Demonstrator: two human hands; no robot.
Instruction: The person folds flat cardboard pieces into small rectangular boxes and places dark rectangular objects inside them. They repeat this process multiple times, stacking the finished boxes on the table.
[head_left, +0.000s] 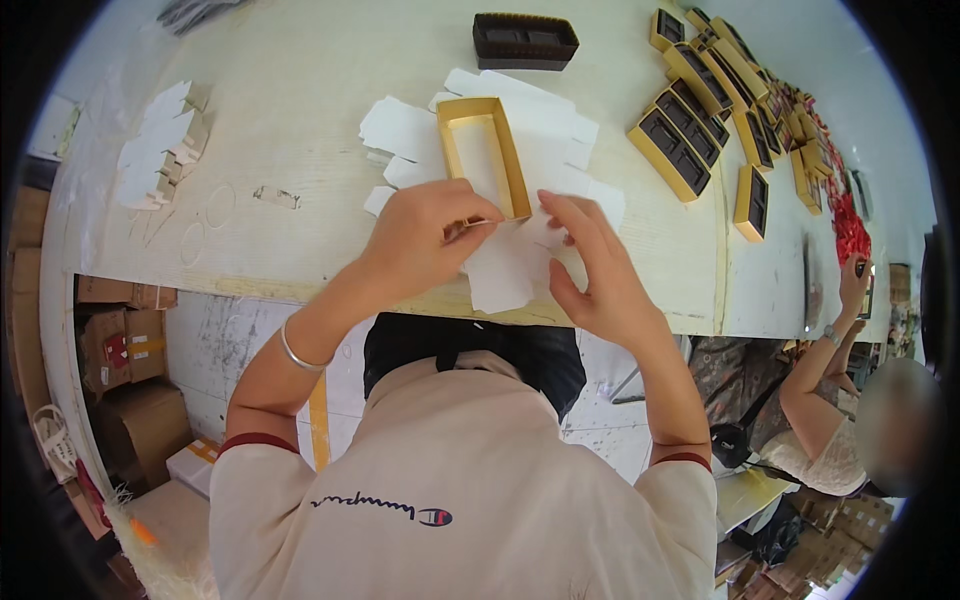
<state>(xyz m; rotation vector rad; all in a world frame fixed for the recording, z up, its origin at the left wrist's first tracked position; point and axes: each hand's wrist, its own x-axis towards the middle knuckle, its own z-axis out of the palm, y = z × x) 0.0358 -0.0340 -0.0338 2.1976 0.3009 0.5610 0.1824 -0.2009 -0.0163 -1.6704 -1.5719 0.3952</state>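
In front of me an open gold box (510, 165) with a white bottom lies on a stack of flat white card blanks (562, 140). My left hand (425, 230) is at the box's near left corner, thumb and forefinger pinched together on its near end edge; the other fingers curl under. Just right of that corner, my right hand (598, 265) is held with thumb and fingers apart and nothing between them. Its fingertips are close to the box's near right corner, over the white blanks.
Beyond the box stand nested dark plastic trays (525, 42). Folded white card pieces (165, 145) lie at far left. Several gold boxes with dark inserts (672, 155) crowd the right, near a red pile (850, 232). Another person's hand (855, 285) works at far right. Cartons (140, 425) are stacked below left.
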